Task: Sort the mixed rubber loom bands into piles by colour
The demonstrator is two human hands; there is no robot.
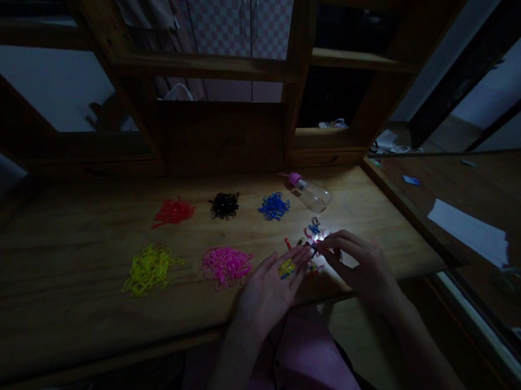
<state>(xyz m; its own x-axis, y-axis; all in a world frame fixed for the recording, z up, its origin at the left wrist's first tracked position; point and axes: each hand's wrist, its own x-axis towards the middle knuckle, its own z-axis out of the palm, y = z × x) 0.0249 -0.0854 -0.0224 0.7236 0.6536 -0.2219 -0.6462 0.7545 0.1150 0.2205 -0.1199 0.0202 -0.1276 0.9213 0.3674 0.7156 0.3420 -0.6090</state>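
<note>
My left hand [269, 290] is turned palm up, its fingers stretched out to the right. At its fingertips is a small dark piece [312, 248], which my right hand [359, 262] pinches between thumb and fingers. Yellow pieces [286, 268] show in the gap between my left thumb and fingers; I cannot tell whether they lie on the desk or touch the hand. Around the hands is a brightly lit scatter of mixed-colour pieces [314, 227], partly hidden. Left of them lies a pile of thin pink loop-like pieces [227, 265], with a yellow pile [150, 268] farther left.
Behind are piles of red [174, 211], black [225, 205] and blue pieces [273, 206]. A clear bottle with a pink cap [311, 194] lies beyond my hands. Wooden shelving [225, 134] rises at the desk's back. White paper [469, 232] lies on the right-hand surface.
</note>
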